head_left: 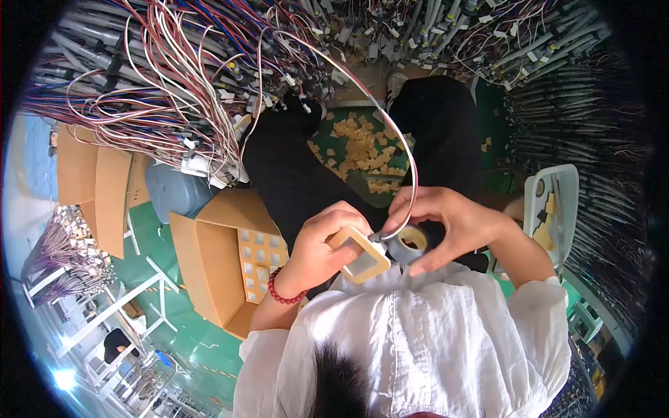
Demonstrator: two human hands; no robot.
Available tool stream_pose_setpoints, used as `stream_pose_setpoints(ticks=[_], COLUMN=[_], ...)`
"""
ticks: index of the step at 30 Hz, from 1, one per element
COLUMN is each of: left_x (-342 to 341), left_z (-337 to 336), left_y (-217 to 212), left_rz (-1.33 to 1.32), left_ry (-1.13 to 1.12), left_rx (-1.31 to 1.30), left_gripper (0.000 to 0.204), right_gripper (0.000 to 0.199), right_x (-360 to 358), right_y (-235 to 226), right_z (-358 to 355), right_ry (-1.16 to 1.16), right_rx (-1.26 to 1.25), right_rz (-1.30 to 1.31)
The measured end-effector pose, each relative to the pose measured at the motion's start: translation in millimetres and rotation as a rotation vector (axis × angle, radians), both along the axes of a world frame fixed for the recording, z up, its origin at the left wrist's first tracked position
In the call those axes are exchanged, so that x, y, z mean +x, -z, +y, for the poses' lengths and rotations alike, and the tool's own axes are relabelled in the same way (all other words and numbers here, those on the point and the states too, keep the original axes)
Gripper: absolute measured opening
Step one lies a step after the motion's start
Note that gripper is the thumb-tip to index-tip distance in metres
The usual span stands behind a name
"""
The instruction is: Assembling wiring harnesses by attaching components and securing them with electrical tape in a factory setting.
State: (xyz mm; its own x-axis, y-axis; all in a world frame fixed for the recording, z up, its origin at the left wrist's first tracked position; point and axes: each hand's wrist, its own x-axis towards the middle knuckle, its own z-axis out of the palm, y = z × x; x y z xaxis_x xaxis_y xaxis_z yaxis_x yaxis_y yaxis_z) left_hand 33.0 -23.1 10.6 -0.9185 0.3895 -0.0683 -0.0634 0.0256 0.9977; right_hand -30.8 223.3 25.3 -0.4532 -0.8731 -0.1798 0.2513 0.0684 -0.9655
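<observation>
My left hand (324, 240), with a red bead bracelet at the wrist, grips a small rectangular piece with a beige frame and greyish middle (363, 262). In my right hand (456, 221) is a roll of grey tape (397, 251), the fingers curved round it. A thin red-and-white cable (390, 125) arcs down from the wire bundles and ends between my hands, where a small connector (377, 240) meets the framed piece's edge. Whether the tape touches the cable is hard to make out. Both hands are close together above my lap.
Wire bundles (181, 83) hang at the upper left, with grey cables (557, 125) on the right. An open cardboard box (198, 265) holding rows of framed pieces stands left of my legs. Paper scraps (359, 146) litter the green floor. A white plastic stool (568, 202) is at right.
</observation>
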Motion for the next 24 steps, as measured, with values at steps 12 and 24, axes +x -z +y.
stream_pose_setpoints(ticks=[12, 24], left_x=[-10.4, -30.5], left_z=[14.9, 21.1], left_y=[-1.7, -6.0], left_rz=[0.483, 1.163], left_ry=[-0.267, -0.041], left_rx=[-0.390, -0.987], left_gripper=[0.026, 0.016], right_gripper=[0.051, 0.050], right_x=[-11.3, -2.3], right_y=[29.2, 36.1], right_z=[2.9, -12.1], right_ry=[0.048, 0.344], right_rx=[-0.324, -0.115], right_rz=[-0.264, -0.855])
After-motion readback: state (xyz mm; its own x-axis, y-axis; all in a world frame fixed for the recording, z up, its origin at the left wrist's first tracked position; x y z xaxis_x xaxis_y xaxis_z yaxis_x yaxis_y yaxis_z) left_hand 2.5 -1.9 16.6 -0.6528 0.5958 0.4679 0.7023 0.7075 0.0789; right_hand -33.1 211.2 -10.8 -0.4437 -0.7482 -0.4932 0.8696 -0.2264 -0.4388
